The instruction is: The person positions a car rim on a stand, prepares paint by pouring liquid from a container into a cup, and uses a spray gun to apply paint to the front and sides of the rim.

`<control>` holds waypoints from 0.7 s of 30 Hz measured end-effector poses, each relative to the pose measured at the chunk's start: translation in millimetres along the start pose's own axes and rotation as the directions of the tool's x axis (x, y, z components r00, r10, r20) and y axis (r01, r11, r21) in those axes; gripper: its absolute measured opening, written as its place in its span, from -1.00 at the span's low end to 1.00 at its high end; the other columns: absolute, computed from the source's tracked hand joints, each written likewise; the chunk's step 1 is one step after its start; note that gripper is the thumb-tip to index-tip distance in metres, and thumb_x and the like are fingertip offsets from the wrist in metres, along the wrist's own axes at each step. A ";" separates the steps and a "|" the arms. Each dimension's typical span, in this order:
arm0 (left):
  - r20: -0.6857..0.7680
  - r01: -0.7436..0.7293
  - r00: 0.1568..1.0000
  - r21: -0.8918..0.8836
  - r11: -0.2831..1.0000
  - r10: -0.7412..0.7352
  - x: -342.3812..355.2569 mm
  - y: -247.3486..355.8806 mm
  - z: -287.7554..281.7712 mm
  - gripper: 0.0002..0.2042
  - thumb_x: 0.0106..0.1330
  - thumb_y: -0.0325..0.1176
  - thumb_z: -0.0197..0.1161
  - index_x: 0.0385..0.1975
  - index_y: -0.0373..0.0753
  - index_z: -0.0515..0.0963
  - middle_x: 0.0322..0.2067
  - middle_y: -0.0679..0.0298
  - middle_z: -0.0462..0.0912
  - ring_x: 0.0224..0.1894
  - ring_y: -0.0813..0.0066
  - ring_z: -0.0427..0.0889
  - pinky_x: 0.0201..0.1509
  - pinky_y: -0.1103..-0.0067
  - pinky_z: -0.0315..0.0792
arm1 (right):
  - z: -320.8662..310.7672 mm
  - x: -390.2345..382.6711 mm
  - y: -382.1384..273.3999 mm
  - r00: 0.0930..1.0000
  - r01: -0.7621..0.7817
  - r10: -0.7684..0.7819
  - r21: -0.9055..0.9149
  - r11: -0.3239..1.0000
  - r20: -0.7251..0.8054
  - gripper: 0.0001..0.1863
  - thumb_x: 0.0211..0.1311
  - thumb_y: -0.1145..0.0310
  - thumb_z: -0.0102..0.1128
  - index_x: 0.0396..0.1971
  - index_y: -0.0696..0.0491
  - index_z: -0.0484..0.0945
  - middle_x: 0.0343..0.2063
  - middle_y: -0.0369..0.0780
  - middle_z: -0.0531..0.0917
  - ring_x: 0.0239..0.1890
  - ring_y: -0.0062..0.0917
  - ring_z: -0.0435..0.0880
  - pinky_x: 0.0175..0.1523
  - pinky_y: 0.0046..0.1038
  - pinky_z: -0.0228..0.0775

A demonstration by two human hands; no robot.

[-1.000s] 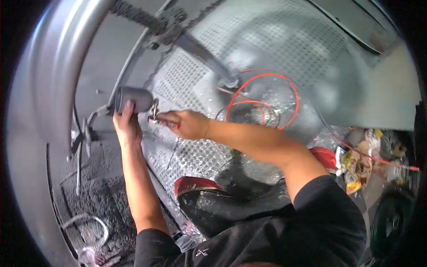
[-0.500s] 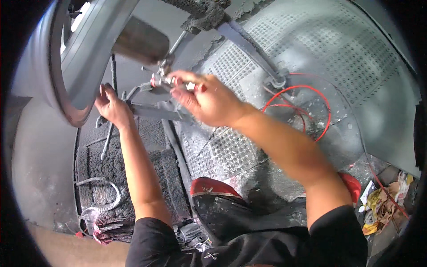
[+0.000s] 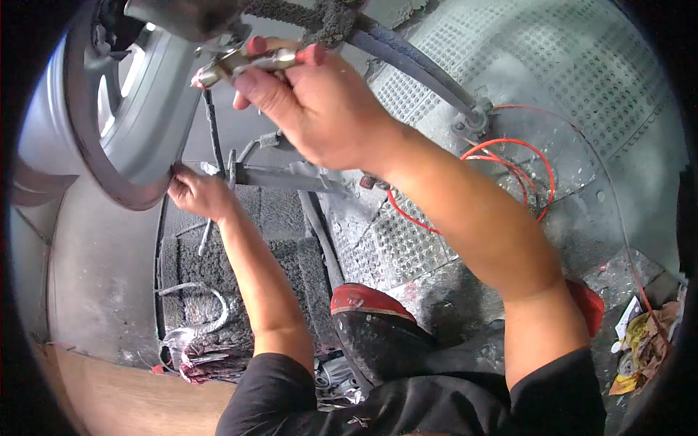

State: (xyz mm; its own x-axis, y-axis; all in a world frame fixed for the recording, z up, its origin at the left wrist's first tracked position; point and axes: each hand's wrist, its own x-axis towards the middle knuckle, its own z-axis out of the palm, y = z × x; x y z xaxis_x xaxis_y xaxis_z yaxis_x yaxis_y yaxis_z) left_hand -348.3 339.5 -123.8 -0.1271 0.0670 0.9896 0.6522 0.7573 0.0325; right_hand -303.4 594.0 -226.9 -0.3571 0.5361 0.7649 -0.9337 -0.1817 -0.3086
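In my right hand (image 3: 327,109) is a metal spray gun (image 3: 236,67) with red knobs. My fingers are wrapped round its body, and its cup (image 3: 190,16) is partly cut off at the top edge. To the left of it stands a grey wheel rim (image 3: 149,120), upright, with its spokes and openings partly showing. My left hand (image 3: 200,195) is closed on the lower right edge of the rim, fingertips partly hidden behind it. The gun's front end points left at the rim, apart from it.
Behind the gun, a dark crusted stand (image 3: 331,22) sends a leg to the floor. Coils of red hose (image 3: 550,182) lie on the dusty perforated floor panels (image 3: 607,87). A crusted dark block (image 3: 273,232) stands below my left arm. Crumpled papers (image 3: 647,349) lie at far right.
My right hand has lifted the spray gun up and leftward. My left hand stays on the rim's edge. More of the rim's openings show, and the view has shifted a little left.
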 end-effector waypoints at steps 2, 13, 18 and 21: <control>-0.026 -0.023 0.999 0.016 1.000 0.023 -6.3 39.5 -2.4 -0.65 0.52 -0.35 0.08 0.05 -0.58 0.47 -0.01 0.02 0.62 -0.03 0.32 0.55 0.15 0.43 0.42 | 2.8 -1.5 -5.7 0.999 -0.040 0.040 -0.003 0.999 0.003 -0.74 0.42 0.27 0.12 -0.16 0.11 0.70 -0.23 -0.05 0.73 -0.20 -0.14 0.71 -0.08 -0.24 0.54; 0.012 -0.091 0.994 -0.479 0.873 0.111 -12.3 45.3 -20.2 -0.36 0.55 0.20 -0.29 0.38 -0.17 0.21 0.36 0.22 0.32 0.45 0.26 0.18 0.48 0.16 -0.07 | 5.7 -3.2 6.9 0.992 -0.125 0.125 0.007 0.992 0.004 -0.71 0.43 0.24 0.13 -0.21 0.20 0.59 -0.49 -0.03 0.66 -0.37 -0.13 0.68 -0.24 -0.22 0.48; 0.001 0.133 0.989 -0.473 0.871 -0.151 -28.2 42.2 11.3 -0.25 0.50 0.28 -0.22 0.41 -0.27 0.17 0.48 0.10 0.12 0.50 0.26 0.10 0.57 0.25 -0.16 | 9.8 -8.4 7.9 0.988 -0.150 0.151 0.056 0.987 -0.013 -0.72 0.45 0.24 0.13 -0.23 0.17 0.66 -0.43 -0.06 0.65 -0.37 -0.17 0.65 -0.23 -0.25 0.47; 0.068 0.173 0.984 -0.573 0.801 -0.165 -45.8 117.1 13.4 -0.25 0.52 0.25 -0.25 0.44 -0.28 0.10 0.50 0.06 0.04 0.54 0.31 0.00 0.59 0.28 -0.21 | 7.7 -9.6 13.6 0.999 -0.029 0.028 -0.007 1.000 -0.044 -0.74 0.44 0.26 0.14 -0.17 0.14 0.66 -0.31 -0.03 0.66 -0.29 -0.15 0.67 -0.20 -0.25 0.47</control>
State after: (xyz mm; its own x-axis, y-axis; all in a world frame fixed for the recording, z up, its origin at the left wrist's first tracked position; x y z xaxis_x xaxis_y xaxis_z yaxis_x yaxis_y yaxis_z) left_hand -276.2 433.9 -167.2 -0.2830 -0.0147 0.9590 0.9287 0.2455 0.2778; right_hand -312.9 580.1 -234.1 -0.3819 0.5668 0.7300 -0.9228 -0.1912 -0.3344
